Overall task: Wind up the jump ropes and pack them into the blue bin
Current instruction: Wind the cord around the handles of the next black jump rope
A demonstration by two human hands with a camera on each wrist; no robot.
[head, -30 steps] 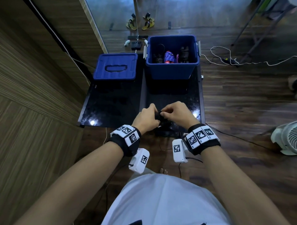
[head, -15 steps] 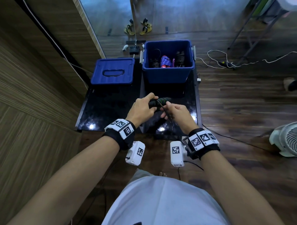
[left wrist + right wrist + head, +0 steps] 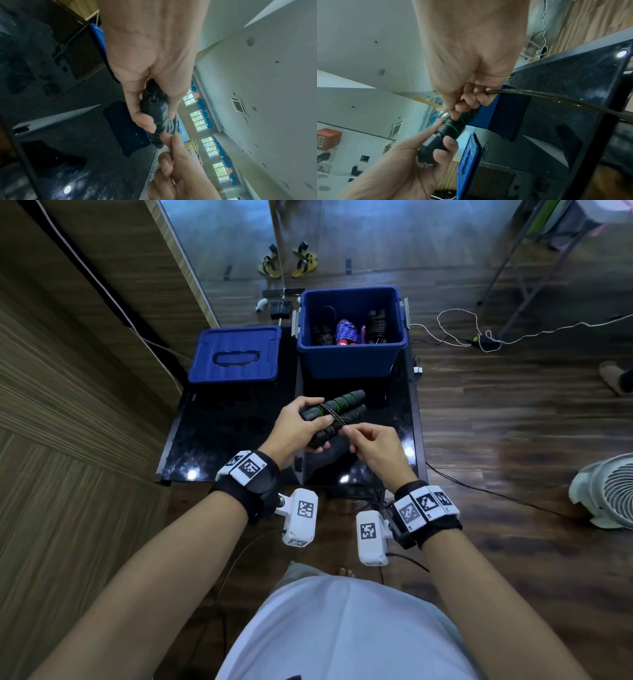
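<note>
My left hand (image 3: 301, 428) grips two black jump rope handles (image 3: 342, 405) with green rings, held side by side above the black table (image 3: 219, 440). A few turns of thin black cord cross the handles. My right hand (image 3: 370, 445) pinches that cord (image 3: 556, 98) just right of the handles; the cord trails off over the table's near edge. In the wrist views the left hand (image 3: 145, 94) wraps the handle ends (image 3: 154, 108) and the right hand (image 3: 471, 97) holds the cord. The open blue bin (image 3: 352, 361) stands behind, with three wound ropes (image 3: 346, 332) inside.
The blue lid (image 3: 236, 356) lies flat left of the bin. A wooden wall runs along the left. White cable (image 3: 479, 337) and a white fan (image 3: 609, 491) are on the wooden floor to the right. Sandals (image 3: 287, 261) lie far behind.
Both hands rose and moved forward over the table. The handles now show side by side with cord turns across them, and the right hand has drawn the cord to their right side.
</note>
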